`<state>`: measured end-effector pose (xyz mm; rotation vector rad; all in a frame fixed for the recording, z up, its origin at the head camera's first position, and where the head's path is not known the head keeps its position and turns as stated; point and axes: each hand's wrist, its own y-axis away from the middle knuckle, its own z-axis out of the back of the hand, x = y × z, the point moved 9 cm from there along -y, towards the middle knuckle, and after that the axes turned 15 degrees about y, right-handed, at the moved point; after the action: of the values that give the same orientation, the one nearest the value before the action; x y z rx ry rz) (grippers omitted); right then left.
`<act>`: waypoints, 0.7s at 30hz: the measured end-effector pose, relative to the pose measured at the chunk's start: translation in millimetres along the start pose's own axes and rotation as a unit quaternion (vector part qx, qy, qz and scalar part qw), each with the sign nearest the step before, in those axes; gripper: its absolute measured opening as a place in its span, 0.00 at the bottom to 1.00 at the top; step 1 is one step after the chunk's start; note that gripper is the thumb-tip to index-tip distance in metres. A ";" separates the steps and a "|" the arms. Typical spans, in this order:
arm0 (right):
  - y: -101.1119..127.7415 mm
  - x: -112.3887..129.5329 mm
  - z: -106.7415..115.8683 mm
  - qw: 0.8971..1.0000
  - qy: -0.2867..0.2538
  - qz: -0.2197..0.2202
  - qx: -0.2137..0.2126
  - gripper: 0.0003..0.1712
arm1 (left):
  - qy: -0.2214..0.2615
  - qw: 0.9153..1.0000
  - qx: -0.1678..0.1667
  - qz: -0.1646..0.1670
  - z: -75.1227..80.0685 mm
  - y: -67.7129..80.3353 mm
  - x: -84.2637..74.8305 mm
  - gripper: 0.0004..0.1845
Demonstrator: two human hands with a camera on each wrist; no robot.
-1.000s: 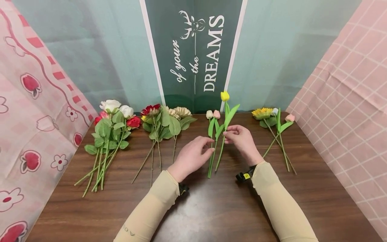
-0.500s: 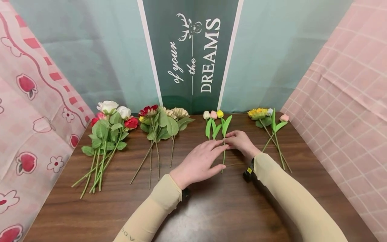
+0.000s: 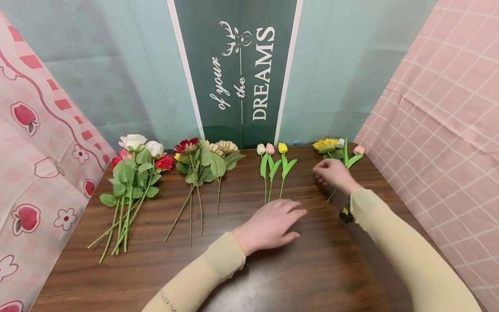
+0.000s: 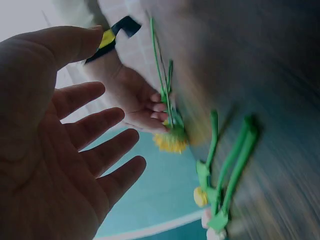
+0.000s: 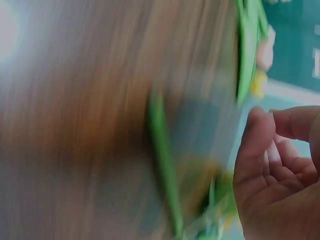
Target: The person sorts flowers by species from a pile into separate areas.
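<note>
Three tulips (image 3: 273, 164), white, pink and yellow, lie side by side on the brown table (image 3: 312, 268), and no hand is on them. My left hand (image 3: 273, 224) rests flat on the table just below their stems, its fingers straight; the left wrist view shows its palm (image 4: 60, 150) spread and holding nothing. My right hand (image 3: 331, 173) has reached over the stems of the sunflower bunch (image 3: 331, 146) at the back right, with its fingertips (image 4: 156, 107) at those stems. In the blurred right wrist view its fingers (image 5: 280, 165) are loosely curled around nothing.
A bunch of white and red roses (image 3: 134, 169) lies at the left, and a bunch of red and beige flowers (image 3: 202, 162) beside it. Pink cloth walls (image 3: 440, 130) close both sides, with a green banner (image 3: 238, 73) at the back.
The yellow tulip, held upright a second ago, now lies beside the other two. My right hand let it go and moved right to the sunflower bunch. My left hand drew back and lies flat.
</note>
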<state>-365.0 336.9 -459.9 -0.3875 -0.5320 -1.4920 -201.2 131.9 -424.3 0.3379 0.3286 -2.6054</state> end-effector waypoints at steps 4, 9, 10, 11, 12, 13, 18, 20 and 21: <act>6.9 -36.5 43.4 0.994 0.089 -0.027 -0.052 0.18 | -0.027 0.999 0.024 -0.016 -11.6 -12.1 -9.9 0.33; 9.4 -63.1 62.3 0.993 0.101 -0.053 -0.040 0.17 | -0.044 0.998 0.039 -0.019 -21.8 -33.1 -17.8 0.32; 9.2 -66.4 60.6 0.994 0.080 -0.063 -0.026 0.16 | -0.047 0.998 0.039 -0.017 -23.4 -37.6 -18.8 0.32; 8.7 -69.1 58.6 0.996 0.056 -0.071 -0.014 0.15 | -0.047 0.998 0.038 -0.014 -25.0 -42.1 -19.8 0.32; 7.5 -72.2 56.8 0.996 0.040 -0.081 -0.008 0.14 | -0.047 0.998 0.037 -0.011 -26.8 -46.2 -20.7 0.32; 6.8 -74.8 55.1 0.995 0.030 -0.091 -0.002 0.14 | -0.047 0.998 0.038 -0.008 -28.7 -50.1 -21.7 0.32; 1.9 -86.5 53.8 0.992 0.051 -0.115 -0.016 0.14 | -0.041 0.998 0.050 0.002 -36.6 -62.0 -28.3 0.32; 0.9 -89.4 54.4 0.992 0.053 -0.116 -0.022 0.12 | -0.038 0.998 0.053 0.003 -37.6 -63.6 -30.6 0.31; 0.7 -90.9 54.9 0.992 0.046 -0.117 -0.023 0.11 | -0.034 0.998 0.053 0.003 -37.7 -63.9 -31.1 0.31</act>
<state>-369.5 442.9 -465.0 -0.2984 -0.4824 -1.7425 -199.8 210.9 -439.8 0.2835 0.1665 -2.6281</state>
